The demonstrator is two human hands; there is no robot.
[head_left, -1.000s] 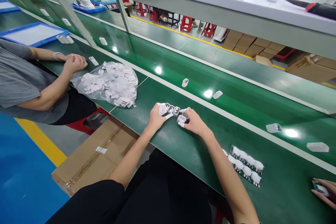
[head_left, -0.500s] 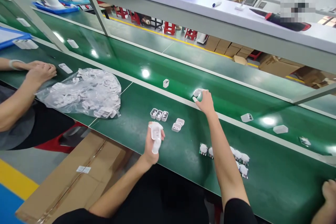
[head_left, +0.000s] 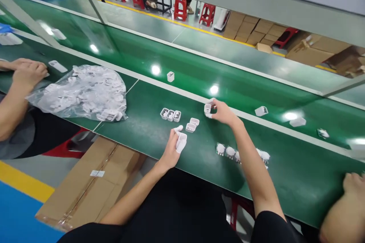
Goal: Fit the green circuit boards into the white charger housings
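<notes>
Head view: left hand (head_left: 171, 149) curls fingers round one white case (head_left: 181, 142), right hand (head_left: 224, 112) pinches another (head_left: 207, 109); bag (head_left: 41, 100) holds white pieces (head_left: 94, 87).

Right hand (head_left: 224, 113), over green belt (head_left: 188, 70) half second ago, now back at table (head_left: 148, 136) side of white strip (head_left: 299, 134), gripping white case (head_left: 207, 109).

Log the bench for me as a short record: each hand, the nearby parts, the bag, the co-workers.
Left hand: holding a white casing
Right hand: gripping a second casing
Between hands: two open casings
Row: three open casings, side by side
Boards: partly behind right forearm
Bag: clear, full of white parts
Co-workers: hands at left, arm at right
</notes>
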